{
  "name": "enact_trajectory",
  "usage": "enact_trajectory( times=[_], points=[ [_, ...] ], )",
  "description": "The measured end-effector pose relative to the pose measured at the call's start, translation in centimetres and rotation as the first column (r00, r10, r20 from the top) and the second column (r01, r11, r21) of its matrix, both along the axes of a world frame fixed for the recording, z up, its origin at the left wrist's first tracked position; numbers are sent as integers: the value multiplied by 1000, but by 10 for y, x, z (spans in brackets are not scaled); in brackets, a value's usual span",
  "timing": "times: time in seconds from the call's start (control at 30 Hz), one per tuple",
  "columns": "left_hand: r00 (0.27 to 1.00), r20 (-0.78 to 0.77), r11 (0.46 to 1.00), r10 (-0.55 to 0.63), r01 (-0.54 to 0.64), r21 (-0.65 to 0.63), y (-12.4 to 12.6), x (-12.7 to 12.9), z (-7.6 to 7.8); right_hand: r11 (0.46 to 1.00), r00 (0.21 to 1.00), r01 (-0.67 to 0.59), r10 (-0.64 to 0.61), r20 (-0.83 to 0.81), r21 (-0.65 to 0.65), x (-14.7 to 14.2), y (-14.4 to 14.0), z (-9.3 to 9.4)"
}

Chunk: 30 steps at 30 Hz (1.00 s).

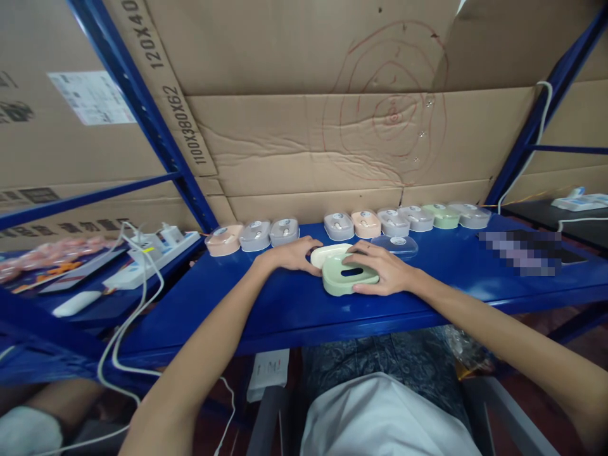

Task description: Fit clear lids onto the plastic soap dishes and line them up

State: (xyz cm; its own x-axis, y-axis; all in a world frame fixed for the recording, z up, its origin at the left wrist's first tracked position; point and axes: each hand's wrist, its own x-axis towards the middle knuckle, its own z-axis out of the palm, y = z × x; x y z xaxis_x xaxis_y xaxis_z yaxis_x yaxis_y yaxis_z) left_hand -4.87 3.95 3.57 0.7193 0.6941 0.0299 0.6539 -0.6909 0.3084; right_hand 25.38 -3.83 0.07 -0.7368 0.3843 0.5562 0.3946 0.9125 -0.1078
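Observation:
My right hand (384,269) grips a pale green soap dish base (336,286) from its right side. Its floor has a dark oval opening, and the base sits at or just above the blue tabletop (280,304). With the fingers of my left hand (297,254) I hold the left end of a cream oval tray (327,254). That tray is tilted behind the green base and partly overlapped by it. A clear lid (403,247) with a round sticker lies behind my right hand, which hides part of it.
Several lidded soap dishes stand along the back, among them a peach dish (224,240), a grey dish (339,226) and a green dish (445,217). A cardboard wall (285,145) rises behind. White cables (142,297) hang at left near a power strip (142,266).

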Motion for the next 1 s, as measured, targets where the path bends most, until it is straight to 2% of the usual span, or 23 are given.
enact_trajectory(
  times=[0.23, 0.6, 1.0],
  points=[
    [1000, -11, 1000, -13, 13, 0, 6, -6, 1, 999, 995, -32, 31, 97, 13, -4, -2, -5],
    [1000, 9, 1000, 25, -25, -3, 9, -7, -4, 999, 993, -36, 35, 113, 12, -6, -1, -2],
    [999, -44, 999, 17, -19, -39, 1, -5, 4, 998, 993, -69, 68, 97, 8, -6, -2, 1]
  ],
)
